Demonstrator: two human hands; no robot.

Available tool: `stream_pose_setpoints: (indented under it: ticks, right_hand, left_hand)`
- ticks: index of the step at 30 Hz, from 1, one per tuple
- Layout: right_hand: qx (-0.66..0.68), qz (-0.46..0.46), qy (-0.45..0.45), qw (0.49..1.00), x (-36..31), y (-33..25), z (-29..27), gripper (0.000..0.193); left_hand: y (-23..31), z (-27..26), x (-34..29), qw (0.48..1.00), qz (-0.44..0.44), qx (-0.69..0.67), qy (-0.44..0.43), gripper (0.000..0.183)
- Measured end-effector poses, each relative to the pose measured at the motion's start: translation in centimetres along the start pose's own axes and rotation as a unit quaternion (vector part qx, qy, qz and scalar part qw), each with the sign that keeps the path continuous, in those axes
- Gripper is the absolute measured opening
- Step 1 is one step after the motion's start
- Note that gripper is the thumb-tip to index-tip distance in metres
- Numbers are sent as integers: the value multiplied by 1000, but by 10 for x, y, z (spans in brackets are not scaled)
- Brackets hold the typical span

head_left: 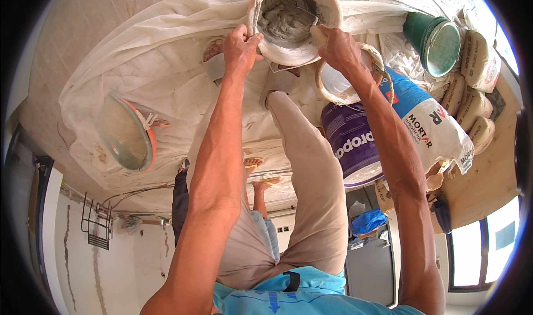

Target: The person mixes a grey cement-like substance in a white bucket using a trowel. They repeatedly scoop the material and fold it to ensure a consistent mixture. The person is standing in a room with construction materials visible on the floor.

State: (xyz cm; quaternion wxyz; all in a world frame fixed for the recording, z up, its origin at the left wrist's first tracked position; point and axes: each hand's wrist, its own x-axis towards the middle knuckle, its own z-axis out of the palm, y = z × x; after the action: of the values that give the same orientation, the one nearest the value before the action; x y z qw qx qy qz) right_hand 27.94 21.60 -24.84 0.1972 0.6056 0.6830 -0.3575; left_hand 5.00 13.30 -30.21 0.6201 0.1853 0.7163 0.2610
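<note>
A whitish, smeared bucket (294, 54) with wet grey mortar (286, 18) in it stands at the top middle, its mouth tipped toward me. My left hand (242, 47) is closed on the left side of its rim. On the right side, my right hand (337, 48) closes at the rim too, with a small tan piece by its fingertips that I cannot make out. The bucket's thin wire handle hangs at its near side. My sandalled feet (277, 81) are just below the bucket, partly hidden by it and by my left hand.
A crumpled white sheet (183, 104) covers the floor. At right are a whitish pail (333, 90), a purple bucket (355, 143), a mortar bag (433, 126), green buckets (441, 48) and stacked bags (477, 65). A round basin (127, 137) lies left; another person's feet (258, 186) show behind me.
</note>
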Motion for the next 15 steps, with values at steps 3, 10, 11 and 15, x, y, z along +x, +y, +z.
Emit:
stream_pose_setpoints:
  ticks: [3,10,11,15]
  right_hand:
    - [203,81,-84,972,-1,-2,1,56]
    - [285,64,-31,956,-33,-10,12,47]
    - [243,32,17,969,-39,-10,15,48]
    - [71,-23,21,997,-50,-15,14,58]
  left_hand:
    - [2,-1,-1,1000,6,6,0,19]
    - [-2,-2,1,999,14,-25,-14,21]
    - [-1,-3,1,1000,8,-20,-17,21]
    - [-4,-3,1,999,5,-44,-4,19]
